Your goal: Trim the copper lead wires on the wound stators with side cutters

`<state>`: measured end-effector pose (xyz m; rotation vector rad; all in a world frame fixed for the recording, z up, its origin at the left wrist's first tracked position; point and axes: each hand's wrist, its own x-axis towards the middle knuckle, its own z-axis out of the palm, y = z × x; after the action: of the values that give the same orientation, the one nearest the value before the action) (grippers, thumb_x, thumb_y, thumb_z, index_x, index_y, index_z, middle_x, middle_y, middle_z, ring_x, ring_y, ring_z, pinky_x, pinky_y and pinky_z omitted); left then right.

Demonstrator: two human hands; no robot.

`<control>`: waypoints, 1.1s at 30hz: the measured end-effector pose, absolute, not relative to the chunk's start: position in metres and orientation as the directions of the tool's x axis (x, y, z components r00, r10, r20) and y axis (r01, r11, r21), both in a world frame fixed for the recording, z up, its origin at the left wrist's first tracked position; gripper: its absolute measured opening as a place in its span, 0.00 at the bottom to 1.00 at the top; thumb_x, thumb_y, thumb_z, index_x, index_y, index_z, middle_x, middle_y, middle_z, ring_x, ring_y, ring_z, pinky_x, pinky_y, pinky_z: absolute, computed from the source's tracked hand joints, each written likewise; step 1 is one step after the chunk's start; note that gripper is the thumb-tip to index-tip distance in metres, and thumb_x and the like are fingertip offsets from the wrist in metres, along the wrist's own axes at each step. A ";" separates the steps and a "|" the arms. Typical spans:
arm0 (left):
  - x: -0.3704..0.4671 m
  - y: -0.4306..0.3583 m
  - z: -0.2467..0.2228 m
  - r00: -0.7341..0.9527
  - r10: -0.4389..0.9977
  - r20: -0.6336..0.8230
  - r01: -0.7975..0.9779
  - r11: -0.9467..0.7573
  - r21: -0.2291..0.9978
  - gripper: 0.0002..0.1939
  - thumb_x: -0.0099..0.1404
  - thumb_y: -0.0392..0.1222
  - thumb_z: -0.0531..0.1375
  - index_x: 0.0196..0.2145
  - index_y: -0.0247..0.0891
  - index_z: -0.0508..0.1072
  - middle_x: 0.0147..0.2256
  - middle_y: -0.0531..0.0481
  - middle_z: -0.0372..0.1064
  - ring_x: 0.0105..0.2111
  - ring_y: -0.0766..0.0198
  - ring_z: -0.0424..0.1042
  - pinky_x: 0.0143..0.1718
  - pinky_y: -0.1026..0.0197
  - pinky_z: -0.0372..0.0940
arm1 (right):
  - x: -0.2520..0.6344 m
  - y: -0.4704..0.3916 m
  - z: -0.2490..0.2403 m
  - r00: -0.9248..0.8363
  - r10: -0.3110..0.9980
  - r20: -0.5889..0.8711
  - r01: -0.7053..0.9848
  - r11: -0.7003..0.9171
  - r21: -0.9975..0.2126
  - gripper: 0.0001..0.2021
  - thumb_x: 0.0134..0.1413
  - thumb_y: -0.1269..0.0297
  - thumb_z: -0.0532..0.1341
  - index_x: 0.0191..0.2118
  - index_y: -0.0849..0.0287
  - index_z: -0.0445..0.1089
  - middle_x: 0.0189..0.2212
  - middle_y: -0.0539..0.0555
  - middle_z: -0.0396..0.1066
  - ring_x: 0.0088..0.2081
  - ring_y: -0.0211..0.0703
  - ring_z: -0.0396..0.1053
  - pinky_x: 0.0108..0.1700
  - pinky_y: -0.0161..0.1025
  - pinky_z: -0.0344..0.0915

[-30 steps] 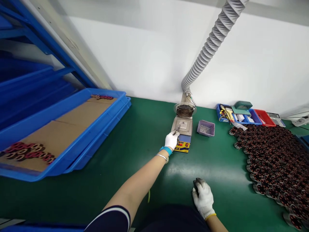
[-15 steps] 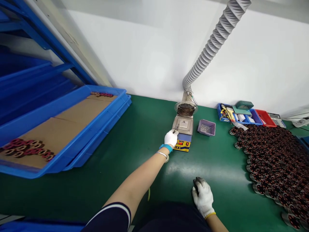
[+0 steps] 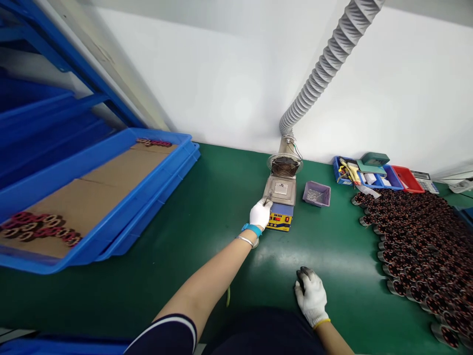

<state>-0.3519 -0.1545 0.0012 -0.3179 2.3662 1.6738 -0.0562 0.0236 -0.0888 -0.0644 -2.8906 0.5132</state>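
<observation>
My left hand [image 3: 260, 214], in a white glove, is closed on a thin metal tool [image 3: 270, 194] that looks like tweezers. The tool reaches over the left side of the heating plate [image 3: 290, 197], where a small metal piece lies on a pale square [image 3: 281, 189]. Below the plate is the yellow-and-blue control box [image 3: 280, 223] with a red lit display. My right hand [image 3: 311, 295], gloved in white with darkened fingertips, rests on the green table [image 3: 207, 246]. Its fingers are loosely bent, the thumb stands apart, and it holds nothing visible.
A grey exhaust hose [image 3: 325, 64] drops behind the plate. To its right stands a purple tray [image 3: 317, 194] with small parts. Many wound motor cores [image 3: 424, 246] cover the right side. Blue trays [image 3: 148, 192] with coil parts stand left. Tool bins [image 3: 391, 178] sit at the back.
My left hand has drawn back very slightly to the left with the metal tool. My right hand stays almost in place on the table.
</observation>
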 end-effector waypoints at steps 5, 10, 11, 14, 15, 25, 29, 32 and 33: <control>-0.361 -0.152 0.005 -0.955 -0.008 -0.298 -0.276 0.403 0.873 0.16 0.68 0.47 0.58 0.50 0.36 0.69 0.48 0.44 0.69 0.43 0.58 0.72 0.44 0.50 0.70 | -0.057 0.023 -0.086 -0.976 0.075 0.205 0.001 0.940 -0.342 0.15 0.55 0.63 0.58 0.49 0.54 0.70 0.48 0.57 0.71 0.46 0.50 0.70 0.48 0.46 0.69; -0.362 -0.150 0.012 -0.959 -0.003 -0.284 -0.248 0.500 0.830 0.17 0.68 0.46 0.58 0.51 0.37 0.69 0.50 0.44 0.68 0.45 0.57 0.71 0.45 0.50 0.70 | -0.058 0.022 -0.084 -0.975 0.068 0.211 -0.008 0.940 -0.342 0.15 0.54 0.64 0.59 0.48 0.54 0.70 0.47 0.57 0.72 0.46 0.50 0.70 0.47 0.46 0.70; -0.363 -0.151 0.014 -0.960 -0.004 -0.282 -0.242 0.522 0.818 0.17 0.68 0.46 0.58 0.51 0.37 0.69 0.50 0.44 0.68 0.46 0.57 0.71 0.46 0.49 0.70 | -0.058 0.023 -0.084 -0.975 0.067 0.213 -0.010 0.939 -0.342 0.15 0.54 0.64 0.59 0.48 0.54 0.70 0.47 0.57 0.72 0.46 0.50 0.70 0.47 0.46 0.70; -0.366 -0.151 0.018 -0.962 0.000 -0.273 -0.222 0.583 0.782 0.17 0.68 0.46 0.58 0.51 0.38 0.69 0.51 0.44 0.67 0.47 0.57 0.71 0.47 0.49 0.69 | -0.058 0.023 -0.085 -0.974 0.066 0.217 -0.013 0.939 -0.343 0.15 0.55 0.64 0.58 0.49 0.54 0.70 0.48 0.57 0.72 0.47 0.51 0.70 0.48 0.47 0.69; -0.368 -0.150 0.019 -0.963 0.002 -0.269 -0.214 0.601 0.770 0.17 0.68 0.46 0.58 0.51 0.38 0.69 0.51 0.44 0.67 0.47 0.57 0.71 0.47 0.49 0.69 | -0.057 0.023 -0.085 -0.974 0.066 0.219 -0.014 0.939 -0.343 0.15 0.55 0.64 0.58 0.49 0.54 0.70 0.48 0.57 0.72 0.47 0.51 0.70 0.48 0.47 0.69; -0.361 -0.146 0.028 -0.966 0.023 -0.256 -0.163 0.715 0.680 0.17 0.68 0.48 0.58 0.52 0.38 0.69 0.51 0.44 0.68 0.48 0.56 0.71 0.49 0.48 0.68 | -0.056 0.022 -0.085 -0.973 0.070 0.220 -0.013 0.935 -0.356 0.16 0.54 0.65 0.59 0.50 0.55 0.70 0.48 0.57 0.71 0.47 0.50 0.69 0.48 0.47 0.69; -0.360 -0.146 0.028 -0.961 0.005 -0.277 -0.183 0.741 0.646 0.17 0.68 0.48 0.58 0.51 0.39 0.69 0.51 0.44 0.68 0.48 0.56 0.71 0.49 0.48 0.68 | -0.057 0.023 -0.084 -0.972 0.069 0.225 -0.015 0.935 -0.355 0.16 0.54 0.66 0.59 0.49 0.55 0.69 0.48 0.58 0.71 0.47 0.50 0.69 0.48 0.46 0.69; -0.358 -0.145 0.029 -0.958 0.021 -0.287 -0.174 0.751 0.637 0.17 0.68 0.48 0.58 0.52 0.38 0.69 0.50 0.44 0.68 0.47 0.57 0.71 0.48 0.49 0.68 | -0.057 0.023 -0.083 -0.970 0.069 0.231 -0.018 0.935 -0.354 0.16 0.54 0.66 0.59 0.49 0.55 0.70 0.48 0.57 0.71 0.47 0.50 0.69 0.47 0.46 0.69; -0.357 -0.145 0.030 -0.957 0.028 -0.287 -0.169 0.754 0.635 0.17 0.68 0.48 0.58 0.52 0.38 0.69 0.50 0.44 0.68 0.46 0.57 0.71 0.47 0.49 0.69 | -0.057 0.022 -0.083 -0.970 0.070 0.233 -0.018 0.935 -0.354 0.16 0.54 0.66 0.59 0.49 0.55 0.70 0.48 0.57 0.71 0.47 0.50 0.69 0.47 0.46 0.69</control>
<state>-0.3570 -0.1448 0.0297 -0.1102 2.6734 1.0073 -0.0572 0.0224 -0.0828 -0.0390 -2.8490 0.5251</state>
